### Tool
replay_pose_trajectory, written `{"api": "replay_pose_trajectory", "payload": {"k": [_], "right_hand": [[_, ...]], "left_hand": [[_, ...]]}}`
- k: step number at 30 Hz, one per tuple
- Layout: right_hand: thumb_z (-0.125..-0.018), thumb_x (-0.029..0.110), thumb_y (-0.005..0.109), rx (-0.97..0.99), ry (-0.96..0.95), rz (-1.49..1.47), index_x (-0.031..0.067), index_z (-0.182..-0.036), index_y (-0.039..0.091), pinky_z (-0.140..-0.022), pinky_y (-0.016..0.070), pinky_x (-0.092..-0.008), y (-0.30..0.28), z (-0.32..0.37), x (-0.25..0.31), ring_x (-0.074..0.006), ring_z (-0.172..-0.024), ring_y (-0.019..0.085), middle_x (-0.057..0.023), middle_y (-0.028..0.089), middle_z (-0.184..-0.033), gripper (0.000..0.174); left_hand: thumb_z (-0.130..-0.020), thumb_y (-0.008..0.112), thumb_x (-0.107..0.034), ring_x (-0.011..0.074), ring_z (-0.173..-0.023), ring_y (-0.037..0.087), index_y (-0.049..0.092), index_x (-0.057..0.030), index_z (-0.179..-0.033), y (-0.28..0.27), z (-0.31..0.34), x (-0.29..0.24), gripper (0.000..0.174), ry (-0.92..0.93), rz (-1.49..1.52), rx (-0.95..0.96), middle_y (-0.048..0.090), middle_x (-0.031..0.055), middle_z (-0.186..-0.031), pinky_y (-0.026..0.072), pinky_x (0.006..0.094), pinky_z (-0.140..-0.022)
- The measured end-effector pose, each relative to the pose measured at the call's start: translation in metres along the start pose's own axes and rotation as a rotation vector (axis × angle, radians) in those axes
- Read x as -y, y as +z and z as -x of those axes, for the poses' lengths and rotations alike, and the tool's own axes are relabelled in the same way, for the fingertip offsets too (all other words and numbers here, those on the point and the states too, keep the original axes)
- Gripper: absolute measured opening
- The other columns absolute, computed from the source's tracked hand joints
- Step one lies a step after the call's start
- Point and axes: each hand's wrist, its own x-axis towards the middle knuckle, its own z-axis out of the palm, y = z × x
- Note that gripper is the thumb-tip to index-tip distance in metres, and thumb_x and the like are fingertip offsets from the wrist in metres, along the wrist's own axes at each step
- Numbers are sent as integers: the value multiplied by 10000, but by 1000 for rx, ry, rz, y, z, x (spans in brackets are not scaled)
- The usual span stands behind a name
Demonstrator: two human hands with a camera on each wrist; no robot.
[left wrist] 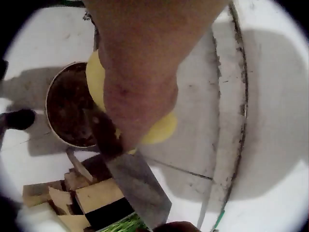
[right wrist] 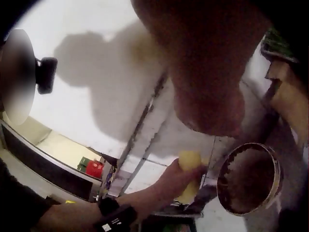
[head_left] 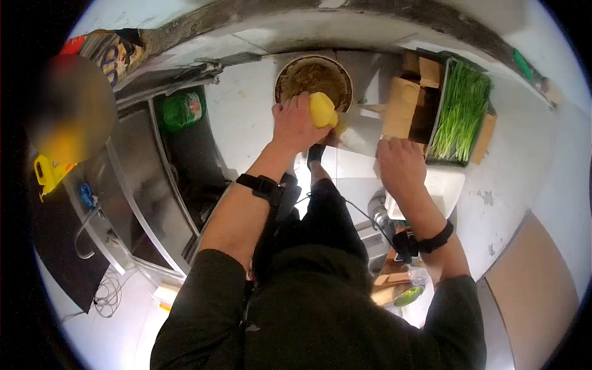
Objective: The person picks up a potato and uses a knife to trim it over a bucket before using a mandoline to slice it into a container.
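My left hand (head_left: 296, 126) grips a lumpy yellow peeled potato (head_left: 322, 110), its fingers curled round it. In the left wrist view the potato (left wrist: 161, 129) shows on both sides of the hand (left wrist: 137, 99). From the right, my right hand (head_left: 401, 165) holds a broad-bladed cleaver; its handle is hidden in the fist. The blade (head_left: 364, 132) reaches across to the potato, its far end right at the potato's lower side. Beneath lies a round bucket (head_left: 279, 92) with dark brown stuff inside. The right wrist view shows the potato (right wrist: 189, 162) in the left hand beside the bucket (right wrist: 277, 179).
At the right stands a crate of long green stalks (head_left: 459, 111), with cardboard flaps (head_left: 401, 108) beside it. A white container (head_left: 444, 188) sits below the right forearm. Metal cabinet doors (head_left: 135, 172) and a green wrapped bundle (head_left: 183, 111) are at the left. A wall runs behind the bucket.
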Motion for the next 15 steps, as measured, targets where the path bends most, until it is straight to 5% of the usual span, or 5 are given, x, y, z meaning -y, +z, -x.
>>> {"api": "replay_pose_trajectory", "payload": {"k": [9,14,15], "right_hand": [[-789,130,580,2,5,89,58,-830,612,-680,488,-397,-19,1,-14,-274,-758,629,-96,614,-790,89],[-785,133,597,6,22,67,70,-854,610,-725,493,-414,-12,11,-20,-280,-791,636,-96,621,-804,94],[-784,137,603,25,38,49,76,-860,609,-737,492,-423,-12,12,-22,-280,-814,638,-98,621,-805,97]], "left_hand": [[-708,723,-516,344,-1130,575,477,-13,-1278,11,-30,-24,799,-84,83,9,604,206,-1183,318,552,-981],[-698,735,-528,351,-1119,592,494,-21,-1249,1,-41,12,787,-457,216,75,627,196,-1167,363,542,-963],[-745,752,-430,314,-1059,621,508,-12,-1237,-8,-34,15,690,-443,218,32,642,171,-1125,445,487,-915]]}}
